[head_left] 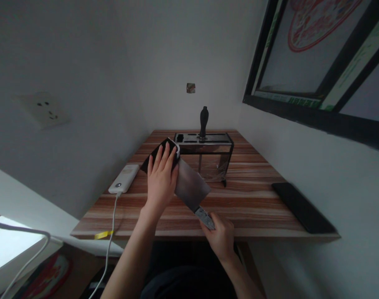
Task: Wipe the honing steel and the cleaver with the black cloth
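Note:
My right hand (219, 236) is closed round the patterned handle of a cleaver (191, 187), whose broad blade points up and to the left over the wooden table (257, 199). My left hand (160, 179) lies with fingers stretched out on a black cloth (152, 157), pressing it against the blade's far end. Just behind stands a knife block (204, 151) of metal with clear sides, with one black-handled knife (203, 120) standing in a slot.
A white power bank (123, 178) with a white cable (110, 245) lies at the table's left. A black flat slab (303, 207) rests along the right wall. White walls close in on three sides; a dark-framed window (316, 62) is upper right.

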`<move>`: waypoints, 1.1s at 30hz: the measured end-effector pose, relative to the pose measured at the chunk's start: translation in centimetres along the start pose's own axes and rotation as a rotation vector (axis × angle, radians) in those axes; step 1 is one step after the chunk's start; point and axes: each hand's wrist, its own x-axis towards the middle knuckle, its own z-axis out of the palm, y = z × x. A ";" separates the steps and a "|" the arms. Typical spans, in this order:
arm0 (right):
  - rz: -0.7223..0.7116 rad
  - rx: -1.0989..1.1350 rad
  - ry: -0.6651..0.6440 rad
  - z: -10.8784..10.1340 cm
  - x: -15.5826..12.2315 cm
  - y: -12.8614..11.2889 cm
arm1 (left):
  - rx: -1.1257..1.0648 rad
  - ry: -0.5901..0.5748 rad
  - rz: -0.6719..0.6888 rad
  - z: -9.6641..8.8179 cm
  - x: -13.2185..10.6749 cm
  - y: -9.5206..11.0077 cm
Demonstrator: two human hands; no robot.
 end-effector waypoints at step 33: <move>-0.008 0.053 0.050 0.0 0.1 0.2 | -0.342 -0.371 0.304 1.8 -8.2 7.3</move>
